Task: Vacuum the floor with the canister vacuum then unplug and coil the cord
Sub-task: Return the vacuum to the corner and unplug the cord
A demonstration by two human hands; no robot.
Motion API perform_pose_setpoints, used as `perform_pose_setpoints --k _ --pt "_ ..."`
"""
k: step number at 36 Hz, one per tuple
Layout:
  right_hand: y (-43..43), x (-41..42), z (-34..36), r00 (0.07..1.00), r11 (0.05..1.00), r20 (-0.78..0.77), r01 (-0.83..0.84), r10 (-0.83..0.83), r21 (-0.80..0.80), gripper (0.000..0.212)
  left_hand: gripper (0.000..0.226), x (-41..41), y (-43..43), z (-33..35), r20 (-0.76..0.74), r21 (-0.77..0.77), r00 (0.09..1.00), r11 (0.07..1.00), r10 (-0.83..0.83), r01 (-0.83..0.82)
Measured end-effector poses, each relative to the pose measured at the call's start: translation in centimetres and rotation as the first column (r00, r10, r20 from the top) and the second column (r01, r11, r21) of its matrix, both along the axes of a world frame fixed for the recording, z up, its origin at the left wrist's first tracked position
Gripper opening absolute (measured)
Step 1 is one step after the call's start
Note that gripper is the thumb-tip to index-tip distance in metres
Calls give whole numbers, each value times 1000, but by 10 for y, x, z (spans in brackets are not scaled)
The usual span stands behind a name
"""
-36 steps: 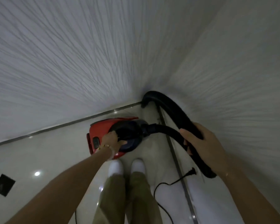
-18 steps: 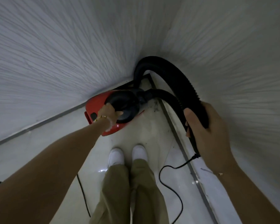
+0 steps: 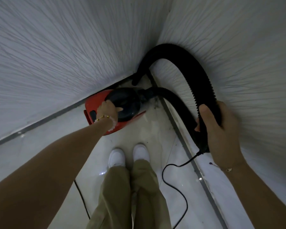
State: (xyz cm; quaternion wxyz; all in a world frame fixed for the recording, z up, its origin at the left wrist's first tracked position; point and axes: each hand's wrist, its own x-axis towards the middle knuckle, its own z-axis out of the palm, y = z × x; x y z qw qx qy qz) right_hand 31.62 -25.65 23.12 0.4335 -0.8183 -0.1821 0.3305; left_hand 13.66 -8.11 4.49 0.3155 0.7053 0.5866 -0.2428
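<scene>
Canister vacuum [image 3: 96, 100]: red plastic body, glossy, smooth. Dome lid [image 3: 124, 103]: dark smooth plastic, dull sheen. Hose [image 3: 202, 83]: black, ribbed, matt, plastic-looking. Cord [image 3: 175, 165]: thin, black, smooth coating. Floor [image 3: 157, 129]: pale polished tile, glossy, light spots mirrored. Walls [image 3: 56, 47]: white, matt, fine streaked line texture. Strip [image 3: 40, 124] at wall base: grey, metal-looking, slight shine. Trousers [image 3: 116, 195]: khaki cloth, matt. Shoes [image 3: 116, 157]: white, smooth. Bracelet [image 3: 104, 116]: shiny gold-coloured beads.

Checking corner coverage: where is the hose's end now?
Head view, centre: the hose end points down into the wall corner, just beyond the red vacuum, to its right.
</scene>
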Motion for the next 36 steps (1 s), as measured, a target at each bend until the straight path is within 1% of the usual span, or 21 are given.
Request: perform_pose_setpoints --k 2,7,11,13,15,17,21,24,28,29,32,36 --pt "0 -1 -3 1000 1000 4 -6 6 4 22 57 0 2 0 15 16 999 998 52 -52" --pt "2 1 -13 1000 1000 16 -20 20 5 34 55 3 3 -5 8 35 996 995 93 -94" --pt "0 1 -17 999 999 39 -35 36 -22 41 59 2 10 0 -20 1 998 998 67 -67" --pt "-3 1 -17 999 999 27 -42 43 -33 44 56 2 16 4 -59 -40 998 999 -6 3" --pt "-5 2 -16 999 998 1 -36 36 -41 37 53 1 20 7 -94 -63 992 995 -87 81" --pt "-6 5 -15 999 998 -24 -25 24 -51 29 56 -1 20 7 -85 -65 990 992 -113 108" --pt "-10 13 -12 998 998 -61 -10 6 -61 19 47 -5 14 5 -62 -17 980 982 -189 188" --pt "-12 15 -9 997 998 -74 -28 24 -63 14 46 -7 10 6 -67 -7 976 978 -207 207" --pt "-14 12 -11 995 999 -99 -9 4 -48 19 47 -10 12 6 -66 -27 967 969 -248 247" --pt "-14 10 -11 995 999 -104 -3 -2 -41 23 47 -11 13 6 -62 -30 964 966 -257 256" --pt "-15 5 -10 997 999 -75 1 -4 -35 48 46 -13 14 8 -56 -35 961 962 -273 271" --pt "-18 -2 -10 1000 998 -9 -23 23 -54 43 48 -16 12 14 -54 -44 956 957 -288 285"
